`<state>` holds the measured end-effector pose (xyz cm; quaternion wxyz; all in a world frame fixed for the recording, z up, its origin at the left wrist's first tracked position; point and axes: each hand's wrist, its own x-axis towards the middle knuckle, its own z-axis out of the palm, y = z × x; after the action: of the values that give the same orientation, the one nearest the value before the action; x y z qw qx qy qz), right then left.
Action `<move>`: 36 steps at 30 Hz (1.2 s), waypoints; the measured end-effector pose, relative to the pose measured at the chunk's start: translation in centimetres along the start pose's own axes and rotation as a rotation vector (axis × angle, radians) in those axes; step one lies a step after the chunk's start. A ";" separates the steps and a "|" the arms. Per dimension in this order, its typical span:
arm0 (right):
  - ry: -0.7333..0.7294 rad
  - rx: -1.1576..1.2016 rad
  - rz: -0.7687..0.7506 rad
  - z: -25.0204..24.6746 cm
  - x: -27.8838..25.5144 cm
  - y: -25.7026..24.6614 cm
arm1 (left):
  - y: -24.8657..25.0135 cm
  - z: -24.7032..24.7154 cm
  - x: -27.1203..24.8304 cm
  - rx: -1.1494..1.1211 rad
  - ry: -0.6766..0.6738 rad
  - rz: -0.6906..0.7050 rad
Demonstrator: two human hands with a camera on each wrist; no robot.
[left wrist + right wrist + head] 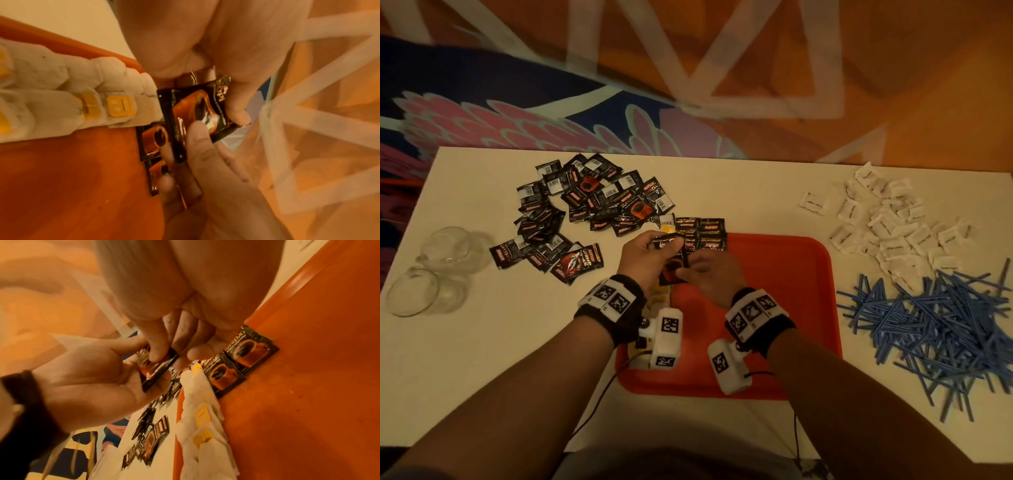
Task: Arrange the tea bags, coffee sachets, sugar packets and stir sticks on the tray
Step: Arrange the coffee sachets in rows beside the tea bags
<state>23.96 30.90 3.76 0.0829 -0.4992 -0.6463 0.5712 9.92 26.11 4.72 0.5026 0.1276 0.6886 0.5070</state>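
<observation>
A black coffee sachet point(672, 269) hangs over the red tray's point(791, 274) left part, held by both hands. My left hand point(666, 245) grips its far end; the thumb lies on the sachet point(197, 113) in the left wrist view. My right hand point(685, 272) pinches the near end, thumb on top of the sachet point(159, 369). Laid sachets point(705, 233) form neat rows at the tray's far left corner, also seen as cup-printed sachets point(252, 352). White tea bags point(661, 298) with yellow tags line the tray's left edge.
A loose pile of coffee sachets point(585, 205) lies on the white table to the left. Two clear glass cups point(438, 267) stand at the far left. White sugar packets point(893, 226) and a heap of blue stir sticks point(935, 329) lie right of the tray.
</observation>
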 end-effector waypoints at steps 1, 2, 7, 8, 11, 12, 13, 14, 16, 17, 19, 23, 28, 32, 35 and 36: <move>0.016 -0.002 0.002 0.0 0.0 -0.1 | 0.2 -0.1 -0.2 -0.038 -0.023 -0.016; 0.030 -0.001 0.006 0.0 0.0 0.0 | 0.5 -0.3 -0.4 -0.068 -0.051 -0.024; 0.057 -0.053 -0.024 -0.3 -0.4 0.4 | 0.7 -1.4 -1.1 -0.044 -0.127 0.007; 0.055 -0.064 -0.029 -0.2 -0.5 0.4 | 0.5 -1.5 -1.2 -0.037 -0.134 -0.002; 0.042 -0.083 -0.030 0.3 -1.1 0.6 | 0.1 -1.6 -1.2 -0.037 -0.119 -0.048; 0.043 -0.081 -0.026 0.4 -1.2 0.7 | 0.0 -1.6 -1.2 -0.035 -0.112 -0.060; 0.045 -0.083 -0.027 0.4 -1.3 0.8 | -0.1 -1.7 -1.2 -0.034 -0.112 -0.069; 0.048 -0.091 -0.029 0.5 -1.4 0.9 | -0.2 -1.7 -1.3 -0.020 -0.122 -0.070; 0.057 -0.123 -0.030 0.5 -1.4 1.1 | -0.3 -1.8 -1.5 0.013 -0.163 -0.057; 0.061 -0.134 -0.029 0.4 -1.4 1.2 | -0.4 -1.8 -1.6 0.031 -0.185 -0.040; 0.054 -0.139 -0.026 0.4 -1.4 1.5 | -0.5 -1.8 -1.6 0.108 -0.218 0.019; 0.006 -0.141 -0.021 0.3 -1.9 1.5 | -0.8 -1.5 -1.5 0.222 -0.192 0.098; 0.030 -0.175 0.015 0.8 -1.5 2.4 | -1.3 -1.6 -0.5 0.241 -0.083 0.099; 0.064 -0.187 0.156 0.4 -0.5 3.5 | -1.8 -2.7 0.4 0.186 0.062 0.016; 0.102 -0.170 0.252 0.6 0.7 4.2 | -2.1 -3.9 0.8 0.215 0.095 -0.038; 0.103 -0.174 0.268 0.8 1.1 4.3 | -2.3 -4.3 0.8 0.219 0.097 -0.045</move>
<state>25.20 30.57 -0.53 -0.0046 -0.6150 -0.6158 0.4924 6.79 23.20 2.28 0.4632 0.1415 0.7659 0.4228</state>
